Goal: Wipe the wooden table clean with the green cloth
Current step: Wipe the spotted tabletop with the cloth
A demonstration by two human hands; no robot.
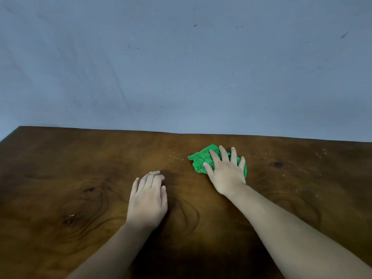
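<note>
A dark wooden table (80,168) with knots and swirling grain fills the lower half of the view. A crumpled green cloth (198,159) lies on it right of centre, near the far edge. My right hand (225,172) presses flat on the cloth with fingers spread, covering its right part. My left hand (148,200) rests palm down on the bare wood to the left, fingers together, holding nothing. Pale specks and streaks mark the wood left of the cloth (175,156) and further right (302,168).
A grey-blue wall (181,67) with faint scuffs rises directly behind the table's far edge. The table's far left corner (20,127) is in view. A small pale fleck (71,215) lies on the wood at the left.
</note>
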